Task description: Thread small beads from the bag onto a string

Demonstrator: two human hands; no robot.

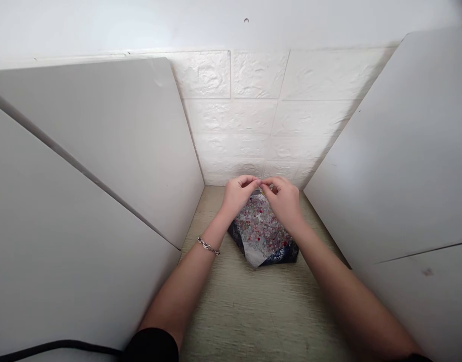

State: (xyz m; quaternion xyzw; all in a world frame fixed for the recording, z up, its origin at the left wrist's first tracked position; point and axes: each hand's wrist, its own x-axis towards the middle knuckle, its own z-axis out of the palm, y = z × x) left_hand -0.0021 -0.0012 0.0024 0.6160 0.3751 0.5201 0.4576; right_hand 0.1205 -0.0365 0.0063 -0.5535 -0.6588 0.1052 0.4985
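Note:
My left hand [239, 193] and my right hand [283, 201] meet at their fingertips near the back wall. Thumb and forefinger are pinched together on each; whatever sits between them is too small to make out. Directly below lies a heap of small beads [263, 223], pink, red, clear and pale green, on what looks like a clear or whitish plastic sheet or bag. Dark blue, shiny patterned material [280, 255] shows around its lower edges. A little yellow spot appears just under my right fingertips, partly hidden by them.
The greenish wooden tabletop [249, 306] narrows toward a white brick-patterned wall [234, 115]. White panels stand close on the left [113, 125] and the right [397, 151]. A black cable [61, 344] runs along the lower left. A chain bracelet [208, 246] circles my left wrist.

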